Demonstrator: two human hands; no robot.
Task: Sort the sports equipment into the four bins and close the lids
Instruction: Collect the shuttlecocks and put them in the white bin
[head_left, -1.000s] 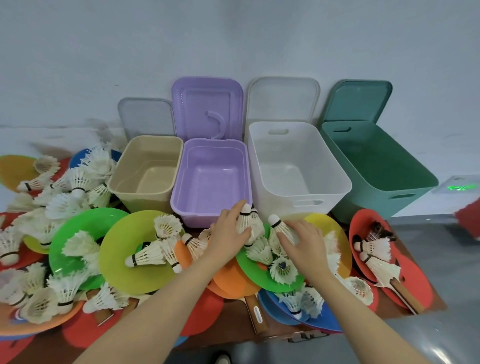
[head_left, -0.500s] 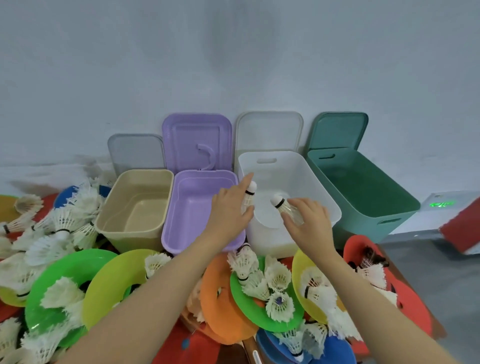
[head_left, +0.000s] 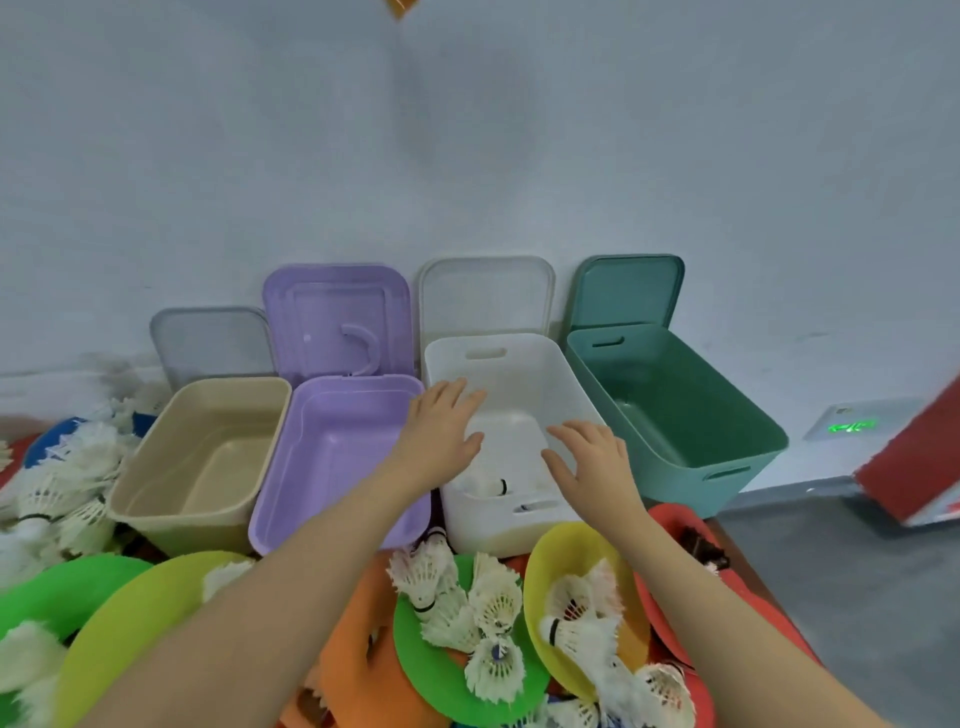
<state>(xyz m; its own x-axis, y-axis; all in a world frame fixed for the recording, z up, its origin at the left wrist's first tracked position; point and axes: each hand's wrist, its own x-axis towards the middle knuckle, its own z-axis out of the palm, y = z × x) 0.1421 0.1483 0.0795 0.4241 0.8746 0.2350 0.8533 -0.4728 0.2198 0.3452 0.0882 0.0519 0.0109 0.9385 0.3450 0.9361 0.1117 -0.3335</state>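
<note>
Four open bins stand in a row by the wall: beige (head_left: 156, 470), purple (head_left: 275, 499), white (head_left: 566, 374) and green (head_left: 753, 441), each with its lid leaning behind it. My left hand (head_left: 441, 431) and my right hand (head_left: 592, 462) hover over the white bin with fingers spread and hold nothing. Shuttlecocks (head_left: 491, 486) lie on the white bin's floor. More white shuttlecocks (head_left: 467, 603) lie on coloured discs in front of the bins.
Green (head_left: 62, 592), yellow-green (head_left: 140, 618), orange (head_left: 358, 644), yellow (head_left: 540, 577) and red (head_left: 670, 519) discs crowd the table front. A heap of shuttlecocks (head_left: 62, 488) lies left of the beige bin. A red object (head_left: 914, 467) stands on the floor at right.
Both hands lifted shuttlecocks from the green disc, carried them over the white bin and let them go; the shuttlecocks now lie inside it and both hands are spread wide.
</note>
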